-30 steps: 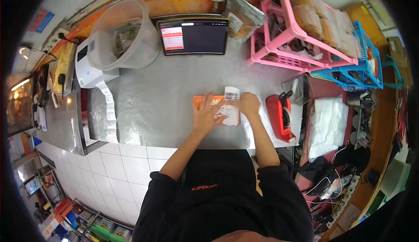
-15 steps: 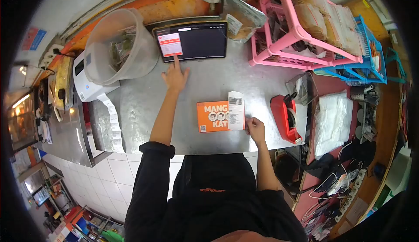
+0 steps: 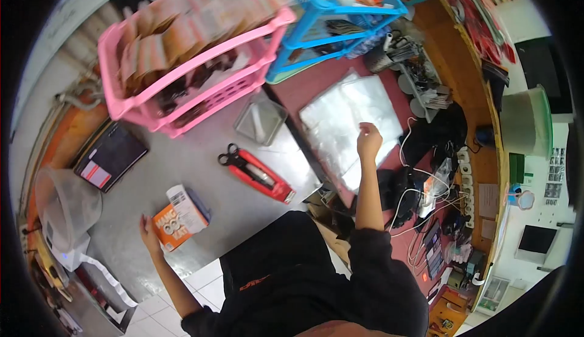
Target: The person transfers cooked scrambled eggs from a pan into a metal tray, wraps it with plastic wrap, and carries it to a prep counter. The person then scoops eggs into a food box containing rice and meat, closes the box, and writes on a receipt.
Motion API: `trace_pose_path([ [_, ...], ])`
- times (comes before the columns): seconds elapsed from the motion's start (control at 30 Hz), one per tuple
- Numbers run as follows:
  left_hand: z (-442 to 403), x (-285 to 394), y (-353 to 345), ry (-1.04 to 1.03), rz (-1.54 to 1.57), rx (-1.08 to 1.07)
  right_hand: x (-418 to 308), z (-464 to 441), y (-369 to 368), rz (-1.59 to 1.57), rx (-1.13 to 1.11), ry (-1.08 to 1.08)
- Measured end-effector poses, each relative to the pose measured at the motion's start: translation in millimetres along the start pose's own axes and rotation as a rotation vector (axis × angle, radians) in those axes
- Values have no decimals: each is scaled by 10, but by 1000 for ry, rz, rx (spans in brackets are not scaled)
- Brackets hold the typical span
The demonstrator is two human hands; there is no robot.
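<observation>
An orange and white box (image 3: 172, 227) lies on the metal counter, with a printed paper slip (image 3: 179, 200) across its right part. At the box's left edge is my left hand (image 3: 149, 233), open, fingers extended beside it. My right hand (image 3: 368, 142) is over the stack of clear plastic bags (image 3: 340, 115) on the reddish surface. Its fingers are bunched together in a pinch; whatever lies between them is too small to make out. Between the box and the bags sits a red tape dispenser (image 3: 258, 176) with black scissor handles at its upper end.
A pink rack (image 3: 198, 69) and a blue rack (image 3: 340, 11) hold packets behind the counter. A clear container (image 3: 260, 121) stands near the dispenser. The tablet (image 3: 111, 154), a clear tub (image 3: 67, 206) and a printer strip are at left; cables (image 3: 420, 197) lie at right.
The view has turned right. My left hand has gone from the tablet to the box's left side. My right hand has left the box and moved right, over the plastic bags.
</observation>
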State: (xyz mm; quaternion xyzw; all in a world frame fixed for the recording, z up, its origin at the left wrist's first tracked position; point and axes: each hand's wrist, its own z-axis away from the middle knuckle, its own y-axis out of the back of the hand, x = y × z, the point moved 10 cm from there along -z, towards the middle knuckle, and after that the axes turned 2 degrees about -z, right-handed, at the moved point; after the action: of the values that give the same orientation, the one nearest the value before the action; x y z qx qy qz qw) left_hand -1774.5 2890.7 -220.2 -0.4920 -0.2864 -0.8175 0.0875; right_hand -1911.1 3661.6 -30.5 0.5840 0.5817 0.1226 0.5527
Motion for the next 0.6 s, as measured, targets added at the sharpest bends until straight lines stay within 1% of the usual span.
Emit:
trace_pose_path([
  [0.03,156,-137,-96,80,162,-27,264,-103,-210,57,-118,-72],
  [0.07,296,-73,-204,73,159,-29,513,-161,-426,112,-238,-141],
  [0.1,456,38,-263,14,105,30,745,-181,-679,213,-331,-104],
  [0.13,570,167,-314,-47,54,89,750,-197,-672,180,-313,-180],
  [0.17,623,215,-353,-7,38,129,593,-297,-445,176,-68,-105],
  [0.2,665,295,-457,-12,44,130,539,-343,-229,172,176,-29],
  [0.23,702,370,-565,-9,51,119,612,-455,-201,171,179,-29],
  [0.3,715,502,-734,-14,47,99,762,-588,108,135,436,8],
  [0.33,700,527,-830,-17,40,77,872,-628,125,135,438,-1],
  [0.4,653,478,-969,-22,44,60,1385,-732,-634,8,-326,-346],
  [0.43,594,466,-941,-92,-38,111,1287,-789,-690,172,-342,-210],
  [0.47,555,457,-916,-163,-122,162,1307,-817,-707,170,-338,-207],
  [0.5,587,548,-955,-166,-121,160,1254,-787,-665,278,-367,-268],
  [0.53,658,768,-979,-194,-196,186,1238,-722,-630,385,-395,-333],
  [0.57,721,979,-1008,-226,-270,209,1142,-706,-573,413,-357,-306],
  [0.6,741,1066,-1038,-234,-270,202,1179,-688,-597,413,-350,-315],
])
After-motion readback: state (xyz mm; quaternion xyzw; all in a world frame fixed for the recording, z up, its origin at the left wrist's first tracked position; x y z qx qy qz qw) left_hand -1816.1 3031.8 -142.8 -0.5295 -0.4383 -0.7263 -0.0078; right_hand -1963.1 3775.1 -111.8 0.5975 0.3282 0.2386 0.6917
